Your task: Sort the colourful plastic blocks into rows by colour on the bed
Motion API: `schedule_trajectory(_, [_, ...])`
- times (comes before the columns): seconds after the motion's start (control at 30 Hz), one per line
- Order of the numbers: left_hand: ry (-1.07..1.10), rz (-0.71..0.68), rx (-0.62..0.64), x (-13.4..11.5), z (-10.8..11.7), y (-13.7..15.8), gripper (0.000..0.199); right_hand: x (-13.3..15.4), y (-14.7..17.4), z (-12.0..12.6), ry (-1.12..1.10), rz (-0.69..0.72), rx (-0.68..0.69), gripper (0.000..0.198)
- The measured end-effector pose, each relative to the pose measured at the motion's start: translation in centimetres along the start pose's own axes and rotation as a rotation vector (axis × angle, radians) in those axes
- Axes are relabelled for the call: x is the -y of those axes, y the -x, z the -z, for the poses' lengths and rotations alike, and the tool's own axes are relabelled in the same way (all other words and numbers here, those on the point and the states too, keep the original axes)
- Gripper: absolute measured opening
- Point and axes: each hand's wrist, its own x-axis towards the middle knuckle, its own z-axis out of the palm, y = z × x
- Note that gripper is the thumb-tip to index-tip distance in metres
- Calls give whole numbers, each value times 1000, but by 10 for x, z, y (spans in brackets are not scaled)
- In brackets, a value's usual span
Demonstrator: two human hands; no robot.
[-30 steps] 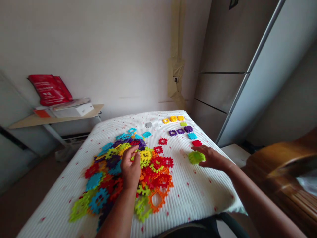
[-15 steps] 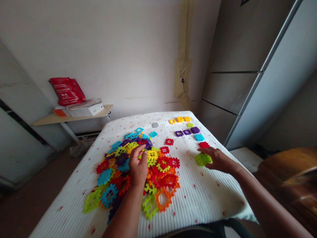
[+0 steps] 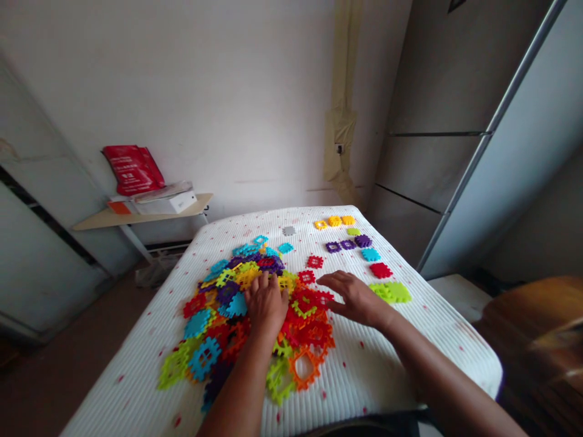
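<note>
A heap of colourful plastic interlocking tiles [image 3: 204,358] lies on the white ribbed cover. My left hand [image 3: 266,306] rests on the middle of the heap, fingers a little apart and pointing down among the pieces, next to a yellow window tile [image 3: 286,283]. Its fingertips are partly hidden. My right hand [image 3: 353,297] hovers at the heap's right edge, thumb and fingers apart with nothing between them. Close to its fingertips are a red window tile [image 3: 307,277] and other red pieces. Lime green tiles [image 3: 395,292] lie flat to the right of that hand.
Sorted tiles line the far right: yellow [image 3: 334,221], purple [image 3: 348,244], a blue tile [image 3: 370,255] and a red tile [image 3: 381,270]. A grey tile [image 3: 289,230] sits farther back. A grey fridge [image 3: 423,158] stands right; a side shelf [image 3: 200,205] holds boxes and a red bag.
My right hand has moved left from the green tiles to the heap's edge. More green now shows there, side by side. My left hand has come down onto the heap.
</note>
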Motion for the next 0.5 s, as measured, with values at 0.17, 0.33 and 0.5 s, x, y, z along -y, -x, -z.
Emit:
schedule_trajectory(0.17, [12,4,-29,1,2,0,34,-1,-12,-34,53,-13,11,31])
schedule_trajectory(0.33, [51,-51,-120,-1,4,1,30,-8,-7,-51,91,-63,-3,19])
schedule_trajectory(0.5, [113,-94,-149,-2,4,0,24,-10,-6,-58,105,-70,-14,18])
